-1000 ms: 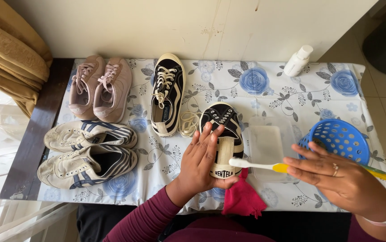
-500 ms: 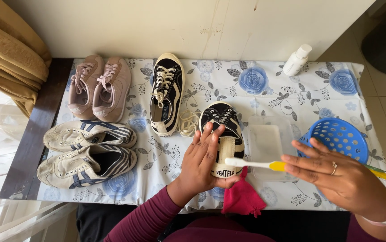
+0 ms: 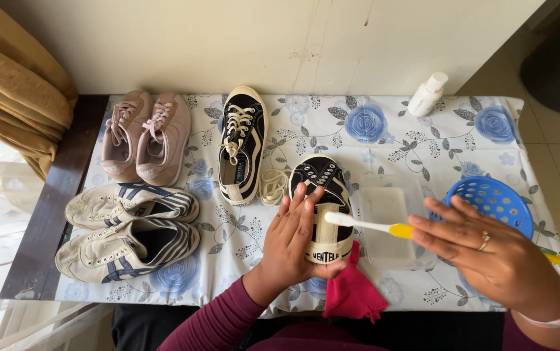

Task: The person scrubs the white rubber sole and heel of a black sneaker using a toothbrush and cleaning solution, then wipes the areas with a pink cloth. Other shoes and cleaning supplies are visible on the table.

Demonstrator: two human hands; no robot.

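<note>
While my left hand steadies the black shoe from its left side, fingers spread over the upper and thumb under the near end, my right hand grips a toothbrush by its yellow handle, with the white head resting on the pale rubber band at the shoe's heel end. This shoe lies at the near middle of the counter, which is covered by a cloth printed with blue roses. Its laces are out and lie coiled just to its left, so I judge the stripping done and the scrubbing in hand; how much of the rubber is already clean I cannot tell. Its laced partner stands farther back, untouched by either hand. On the left wait a pink pair and a white striped pair. Right of the shoe sits a clear tub, then a blue perforated basket; a white bottle stands at the far right, and a red rag hangs over the near edge.
</note>
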